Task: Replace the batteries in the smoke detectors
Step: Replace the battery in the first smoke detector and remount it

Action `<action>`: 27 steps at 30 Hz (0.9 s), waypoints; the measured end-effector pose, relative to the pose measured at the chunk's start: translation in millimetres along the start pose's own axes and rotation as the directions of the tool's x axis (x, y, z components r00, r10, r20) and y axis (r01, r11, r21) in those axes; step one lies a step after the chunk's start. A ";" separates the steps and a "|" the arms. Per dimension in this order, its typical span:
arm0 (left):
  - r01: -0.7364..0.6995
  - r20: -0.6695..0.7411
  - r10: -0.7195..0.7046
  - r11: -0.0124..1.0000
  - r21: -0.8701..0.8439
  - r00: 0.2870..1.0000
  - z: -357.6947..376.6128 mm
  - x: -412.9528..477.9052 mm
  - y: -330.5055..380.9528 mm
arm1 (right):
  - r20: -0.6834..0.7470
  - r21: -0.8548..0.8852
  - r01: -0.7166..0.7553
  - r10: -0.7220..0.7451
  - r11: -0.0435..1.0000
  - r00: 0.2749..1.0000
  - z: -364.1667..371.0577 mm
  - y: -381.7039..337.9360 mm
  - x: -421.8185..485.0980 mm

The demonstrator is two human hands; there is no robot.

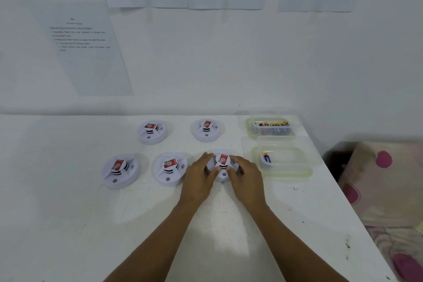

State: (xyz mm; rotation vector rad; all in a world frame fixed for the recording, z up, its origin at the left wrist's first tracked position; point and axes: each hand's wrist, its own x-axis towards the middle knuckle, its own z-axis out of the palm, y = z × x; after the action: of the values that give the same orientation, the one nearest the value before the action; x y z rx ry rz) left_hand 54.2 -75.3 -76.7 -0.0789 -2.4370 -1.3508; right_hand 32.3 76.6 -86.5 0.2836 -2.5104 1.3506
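Several white round smoke detectors with red labels lie on the white table (91,224). My left hand (200,174) and my right hand (246,176) grip the front right smoke detector (223,162) from both sides, fingers curled round its rim. Two more detectors, the front middle detector (169,168) and the front left detector (120,170), lie to its left. Behind stand the back left detector (151,131) and the back right detector (207,129). A clear far container (272,127) holds several batteries. The near clear container (283,162) holds a single battery (266,157).
Printed paper sheets (87,52) hang on the white wall behind the table. The table's right edge runs diagonally past the containers. Beyond it lies a pink-spotted cushion (384,181).
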 end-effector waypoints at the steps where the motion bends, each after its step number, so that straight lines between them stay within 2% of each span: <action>1: 0.002 -0.003 -0.002 1.000 -0.007 1.000 0.6 -1.2 1.8 | -0.011 -0.008 0.003 -0.003 1.000 1.000 0.1 0.3 -1.7; 7: 0.034 0.017 -0.034 0.999 0.021 0.999 3.3 -3.1 1.2 | -0.017 0.019 -0.011 0.011 1.000 1.000 -2.2 -1.8 -3.2; 11: 0.068 -0.083 -0.060 0.993 0.098 0.995 -1.8 -12.4 4.8 | -0.057 -0.031 0.068 -0.070 0.997 0.996 -5.1 -5.2 -8.3; 14: -0.072 -0.127 0.115 0.952 0.298 0.985 -21.5 -16.4 -4.0 | -0.119 -0.077 0.192 -0.200 0.978 0.972 -8.2 -13.7 -12.5; 16: -0.144 -0.082 0.215 0.846 0.513 0.973 -41.7 -12.2 -18.4 | -0.145 -0.086 0.265 -0.275 0.961 0.950 -7.1 -20.3 -16.3; 19: -0.137 0.062 0.129 0.726 0.674 0.990 -71.5 -2.5 -42.8 | -0.174 -0.059 0.296 -0.302 0.953 0.937 1.9 -31.2 -27.4; 22: -0.175 0.179 0.077 0.749 0.639 0.981 -86.8 6.2 -56.2 | -0.169 -0.032 0.287 -0.289 0.957 0.942 13.4 -43.5 -37.6; 27: -0.117 0.082 0.088 0.856 0.503 0.993 -89.4 12.0 -48.1 | -0.112 0.046 0.253 -0.247 0.966 0.963 32.1 -70.1 -39.2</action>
State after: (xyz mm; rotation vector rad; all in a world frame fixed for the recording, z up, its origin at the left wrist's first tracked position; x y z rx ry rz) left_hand 57.3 -177.1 -68.6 -0.1125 -2.7086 -0.6309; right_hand 85.5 13.1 -61.4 0.5100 -2.2616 1.3040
